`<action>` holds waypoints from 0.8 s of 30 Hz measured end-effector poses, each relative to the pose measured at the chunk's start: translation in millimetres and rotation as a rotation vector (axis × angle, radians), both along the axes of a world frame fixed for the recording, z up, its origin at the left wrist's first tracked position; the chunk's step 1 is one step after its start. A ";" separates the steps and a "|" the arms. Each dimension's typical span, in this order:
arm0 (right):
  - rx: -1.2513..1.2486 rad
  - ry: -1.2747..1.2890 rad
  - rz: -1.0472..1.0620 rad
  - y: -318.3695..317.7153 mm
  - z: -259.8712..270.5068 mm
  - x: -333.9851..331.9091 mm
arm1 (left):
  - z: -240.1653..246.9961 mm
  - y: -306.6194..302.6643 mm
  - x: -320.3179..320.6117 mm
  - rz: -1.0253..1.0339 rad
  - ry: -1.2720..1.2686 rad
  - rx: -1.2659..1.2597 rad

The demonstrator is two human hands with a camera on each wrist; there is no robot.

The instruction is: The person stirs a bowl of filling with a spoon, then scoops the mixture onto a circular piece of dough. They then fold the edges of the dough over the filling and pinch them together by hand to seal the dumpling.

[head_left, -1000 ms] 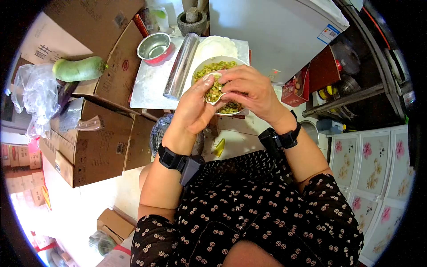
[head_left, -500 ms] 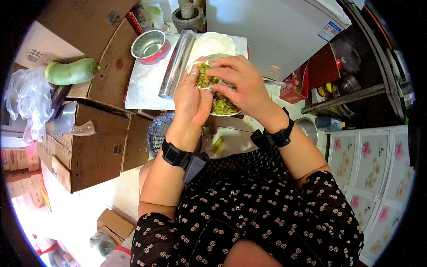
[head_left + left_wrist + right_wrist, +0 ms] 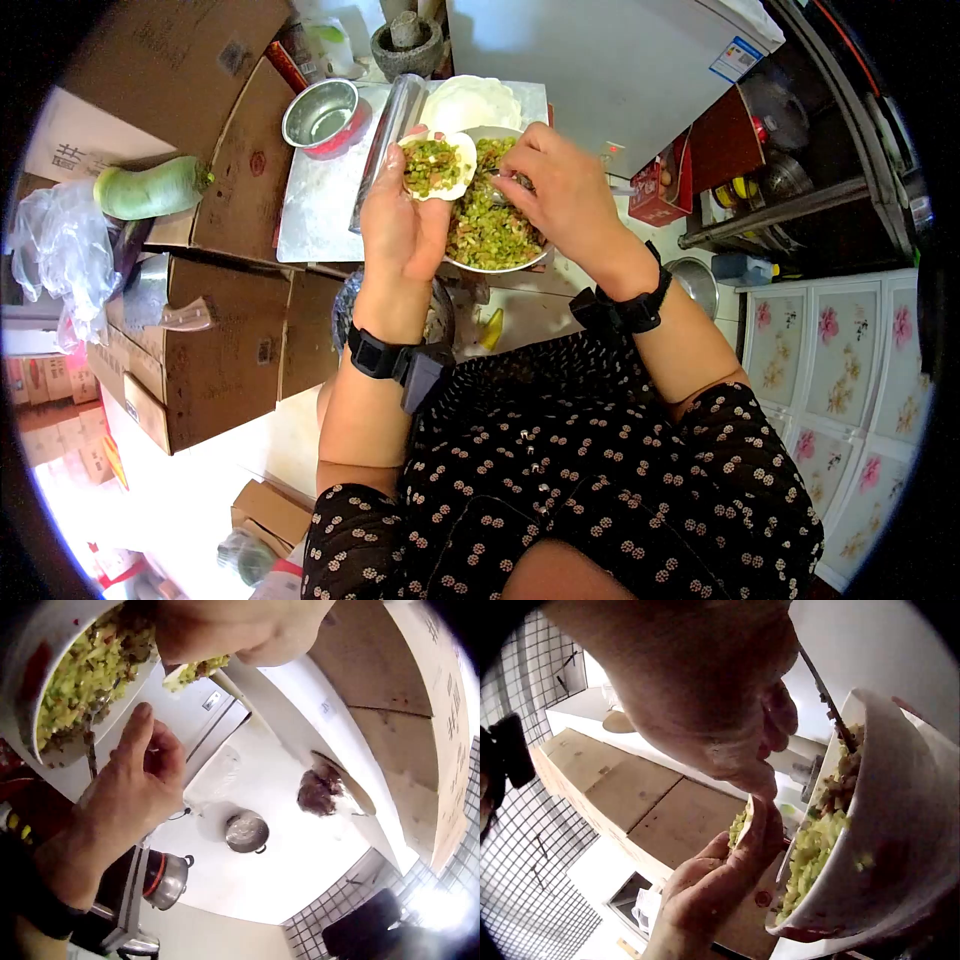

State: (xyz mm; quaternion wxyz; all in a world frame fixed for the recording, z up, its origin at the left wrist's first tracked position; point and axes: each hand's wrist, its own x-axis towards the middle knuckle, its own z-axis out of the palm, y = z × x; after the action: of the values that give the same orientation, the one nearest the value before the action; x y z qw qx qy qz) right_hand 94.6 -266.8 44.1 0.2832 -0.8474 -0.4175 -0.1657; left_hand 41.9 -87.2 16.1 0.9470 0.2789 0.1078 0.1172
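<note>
- Wrapper, with filling: gripped in left hand, so left is nearer.
- Right hand: loosely curled, nothing visibly gripped; wrapper at its 9 o'clock, head view.
- Wrapper roundish, no clear long axis; bowl at its 4 o'clock.

Wrapper with green filling held in left hand; right hand seen above, near it. More chopped filling held in white bowl, dark handle stuck in. Cardboard boxes seen behind.

Head view downward, wrist views close, bowl shared
</note>
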 end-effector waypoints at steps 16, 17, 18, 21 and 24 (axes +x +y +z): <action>0.275 0.065 0.279 0.6 1.5 1.4 | 1.0 -9.2 -4.7 -0.288 -0.012 -0.065; 0.254 0.001 0.304 0.4 0.7 2.6 | 0.8 -10.3 -6.0 -0.309 -0.006 -0.070; 0.249 -0.001 0.300 1.7 1.4 1.4 | -0.3 -10.8 -5.5 -0.334 -0.031 -0.080; 0.214 0.000 0.302 4.2 2.9 -0.4 | 2.5 -13.5 -8.5 -0.308 0.050 -0.097; 0.192 0.084 0.295 1.6 3.7 4.3 | 2.4 -11.0 -9.6 -0.310 0.035 -0.114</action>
State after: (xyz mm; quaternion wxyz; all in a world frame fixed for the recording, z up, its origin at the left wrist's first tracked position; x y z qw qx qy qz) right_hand 98.8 -265.2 47.8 0.4011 -0.7524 -0.5072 -0.1260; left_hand 32.3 -98.2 18.5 0.9661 0.2398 0.0864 -0.0416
